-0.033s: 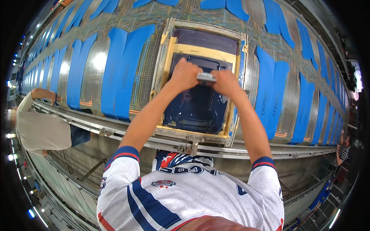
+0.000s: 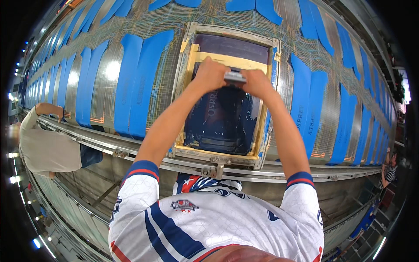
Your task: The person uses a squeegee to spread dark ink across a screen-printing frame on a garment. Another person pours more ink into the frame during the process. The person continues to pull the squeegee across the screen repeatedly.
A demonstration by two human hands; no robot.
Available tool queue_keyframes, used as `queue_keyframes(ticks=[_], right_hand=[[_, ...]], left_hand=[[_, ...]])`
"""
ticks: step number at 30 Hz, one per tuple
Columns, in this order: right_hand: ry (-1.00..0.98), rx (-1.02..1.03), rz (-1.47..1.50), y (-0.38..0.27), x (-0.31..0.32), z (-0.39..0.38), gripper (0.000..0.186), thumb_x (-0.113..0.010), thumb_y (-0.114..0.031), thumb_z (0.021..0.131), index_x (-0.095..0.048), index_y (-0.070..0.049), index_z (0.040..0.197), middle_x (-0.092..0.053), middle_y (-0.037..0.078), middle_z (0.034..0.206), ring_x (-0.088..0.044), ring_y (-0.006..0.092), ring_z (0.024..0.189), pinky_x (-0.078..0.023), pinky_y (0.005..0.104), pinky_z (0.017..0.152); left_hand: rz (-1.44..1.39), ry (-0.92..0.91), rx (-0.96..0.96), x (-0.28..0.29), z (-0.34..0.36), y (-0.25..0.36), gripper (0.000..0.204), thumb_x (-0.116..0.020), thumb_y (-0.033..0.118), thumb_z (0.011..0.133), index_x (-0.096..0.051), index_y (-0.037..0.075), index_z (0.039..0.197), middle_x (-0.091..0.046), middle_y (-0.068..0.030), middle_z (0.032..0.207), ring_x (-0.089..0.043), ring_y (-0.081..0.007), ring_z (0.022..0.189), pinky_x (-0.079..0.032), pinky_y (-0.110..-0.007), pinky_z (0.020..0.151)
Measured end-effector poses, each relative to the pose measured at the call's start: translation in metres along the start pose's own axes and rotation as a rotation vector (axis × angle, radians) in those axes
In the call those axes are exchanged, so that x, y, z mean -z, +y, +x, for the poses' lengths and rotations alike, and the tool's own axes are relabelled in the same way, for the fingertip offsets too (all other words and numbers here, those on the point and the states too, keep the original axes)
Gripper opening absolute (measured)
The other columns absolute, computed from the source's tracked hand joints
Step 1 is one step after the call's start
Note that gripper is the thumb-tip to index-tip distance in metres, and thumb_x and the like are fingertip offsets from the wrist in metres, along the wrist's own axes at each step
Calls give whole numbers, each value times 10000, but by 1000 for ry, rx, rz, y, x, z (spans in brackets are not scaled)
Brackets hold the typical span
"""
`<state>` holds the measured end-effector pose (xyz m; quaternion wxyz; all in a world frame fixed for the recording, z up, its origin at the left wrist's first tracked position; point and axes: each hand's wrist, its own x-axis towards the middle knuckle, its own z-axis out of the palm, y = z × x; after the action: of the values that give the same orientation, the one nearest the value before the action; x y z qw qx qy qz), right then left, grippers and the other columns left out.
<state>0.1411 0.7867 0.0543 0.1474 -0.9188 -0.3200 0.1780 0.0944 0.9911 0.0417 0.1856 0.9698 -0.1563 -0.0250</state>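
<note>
My left hand (image 2: 211,75) and my right hand (image 2: 258,83) are both closed on a squeegee (image 2: 235,77) with a grey handle, one at each end. The squeegee stands near the far end of a screen-printing frame (image 2: 237,29). Dark navy ink (image 2: 222,126) lies wet and glossy over the mesh, thicker at the near end. Pale lettering shows through beside my left forearm. Yellow tape (image 2: 218,57) borders the mesh. My fingers hide part of the squeegee, and its blade cannot be made out.
Blue fabric pieces (image 2: 131,83) lie in rows on the long table, with more blue pieces (image 2: 301,91) right of the frame. A metal rail (image 2: 279,173) runs along the near edge. One person (image 2: 50,142) works at the left; another person (image 2: 388,172) is far right.
Both hands and the squeegee have moved a little farther from me, toward the frame's far end. More of the pale lettering on the mesh is now uncovered.
</note>
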Motion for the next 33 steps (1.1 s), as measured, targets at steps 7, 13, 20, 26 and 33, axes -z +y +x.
queue_keyframes(ticks=[7,13,20,26,33], right_hand=[[-31,-43,169,24,8,39,260,-771,-282,815,-710,-54,925,-711,223,877,-667,446,869,-518,514,776],[53,65,18,-13,-21,-28,179,-755,-209,777,-677,-65,849,-712,188,807,-695,387,812,-538,494,738],[221,178,159,-72,-83,-162,151,-756,-96,740,-642,-87,839,-668,103,777,-653,297,806,-458,413,788],[92,92,71,-35,-37,-85,180,-776,-178,766,-651,-61,826,-689,155,775,-682,373,794,-522,489,749],[-4,-20,101,19,16,34,263,-783,-265,795,-726,-58,947,-722,217,908,-689,419,885,-538,497,801]], left_hand=[[-42,-17,-60,-8,44,-32,261,-843,392,694,-709,186,783,-718,-42,756,-687,-268,779,-430,-431,820],[-3,8,-58,-14,-29,10,173,-787,324,727,-695,181,755,-716,-56,775,-685,-287,774,-448,-438,780],[-97,181,-60,-38,-177,82,149,-796,175,676,-677,151,761,-632,-18,731,-622,-216,736,-397,-397,779],[5,126,-82,-16,-88,42,183,-814,270,706,-704,171,813,-676,-31,779,-645,-250,775,-406,-422,756],[33,-22,-29,5,42,-19,274,-861,368,677,-710,168,788,-716,-38,770,-680,-272,782,-428,-432,811]])
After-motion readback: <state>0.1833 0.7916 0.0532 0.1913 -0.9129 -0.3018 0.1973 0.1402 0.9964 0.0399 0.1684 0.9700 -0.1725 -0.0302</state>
